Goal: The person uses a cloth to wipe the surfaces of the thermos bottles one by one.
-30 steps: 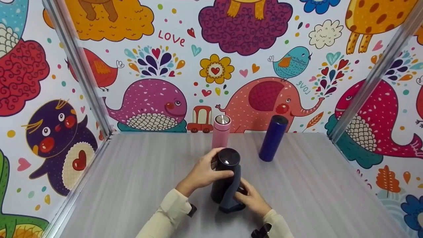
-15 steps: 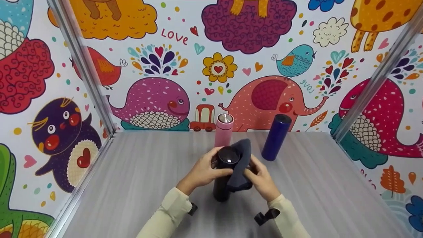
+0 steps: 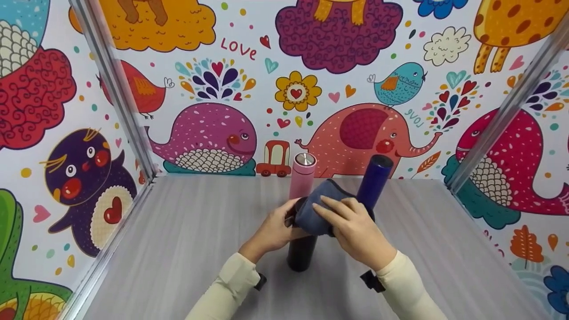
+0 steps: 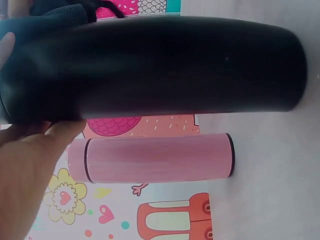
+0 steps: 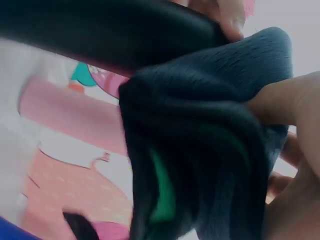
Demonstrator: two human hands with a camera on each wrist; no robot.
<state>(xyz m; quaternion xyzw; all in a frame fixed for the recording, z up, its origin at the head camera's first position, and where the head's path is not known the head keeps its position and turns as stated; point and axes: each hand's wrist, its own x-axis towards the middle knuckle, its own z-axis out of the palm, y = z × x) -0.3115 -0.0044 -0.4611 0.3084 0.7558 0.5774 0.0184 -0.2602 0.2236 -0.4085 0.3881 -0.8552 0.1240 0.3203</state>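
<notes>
An upright black thermos bottle [image 3: 301, 255] stands on the table in the head view. My left hand [image 3: 272, 229] grips it near the top from the left side; the left wrist view shows its smooth body [image 4: 175, 70] close up. In my right hand [image 3: 360, 233] is a folded dark blue-grey cloth [image 3: 316, 212], held over the lid and upper right of the bottle. The cloth hides most of the lid. In the right wrist view, the thumb presses on the cloth's folds [image 5: 200, 112], and a green patch shows inside them.
Behind the black bottle stands a pink thermos bottle [image 3: 302, 178] with a silver top. A dark blue bottle [image 3: 375, 180] stands to the back right, partly behind the right hand and cloth. Printed wall panels [image 3: 204, 133] and metal posts [image 3: 111, 89] bound the grey table [image 3: 178, 249].
My right hand has lifted the cloth from the bottle's lower right side up onto its top, turning over so its back shows. The left hand keeps its grip on the bottle.
</notes>
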